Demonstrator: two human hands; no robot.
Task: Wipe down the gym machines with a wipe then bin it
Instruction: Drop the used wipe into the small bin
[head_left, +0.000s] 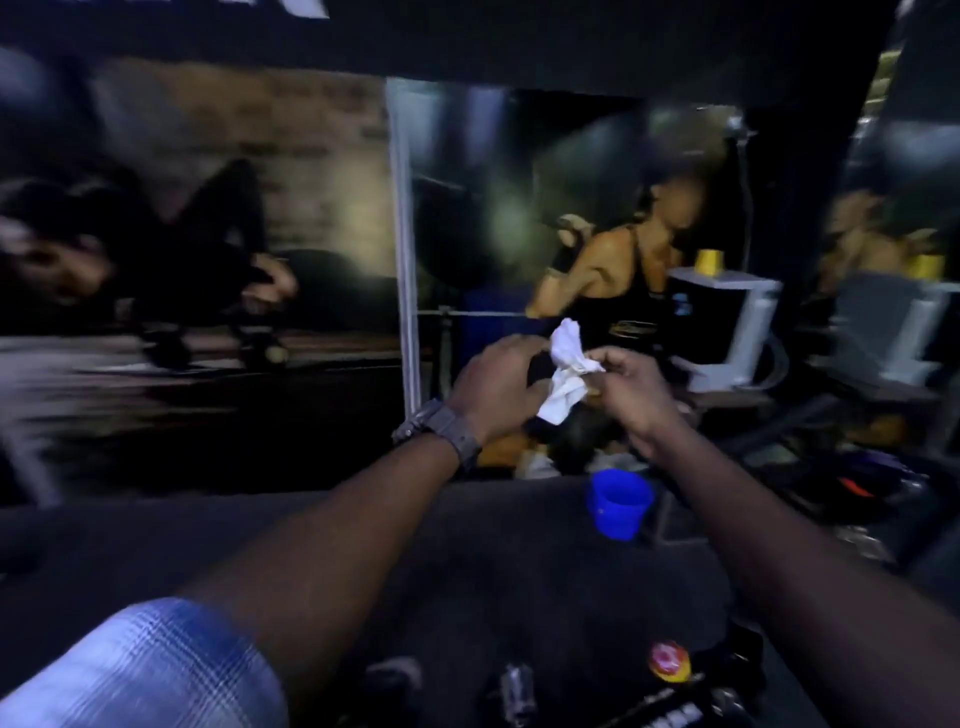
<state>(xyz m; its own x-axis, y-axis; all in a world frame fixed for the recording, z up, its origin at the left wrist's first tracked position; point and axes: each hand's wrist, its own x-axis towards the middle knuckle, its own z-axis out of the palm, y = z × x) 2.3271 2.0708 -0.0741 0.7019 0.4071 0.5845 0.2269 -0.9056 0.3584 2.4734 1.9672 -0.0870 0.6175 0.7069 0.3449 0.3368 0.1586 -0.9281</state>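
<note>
The white wipe (563, 370) is crumpled and held up in the air between your two hands, in front of the wall posters (208, 218). Your right hand (626, 387) pinches its upper right edge between thumb and fingertips. Your left hand (498, 387) is curled against its left side; the fingers look closed on the wipe, though blur hides the exact hold. A dark watch (439, 428) sits on your left wrist, and a blue checked sleeve (150, 670) is rolled up that arm.

Room to move: below your forearms lies a wide dark surface (493, 571) — its far edge runs just under your hands. Small blurred items crowd its near edge.

Containers: a blue cup (618, 506) stands upright on the surface under your right forearm, mouth open; its contents cannot be told. A yellow cup (707, 267) sits on a grey box (727, 322) further right.
</note>
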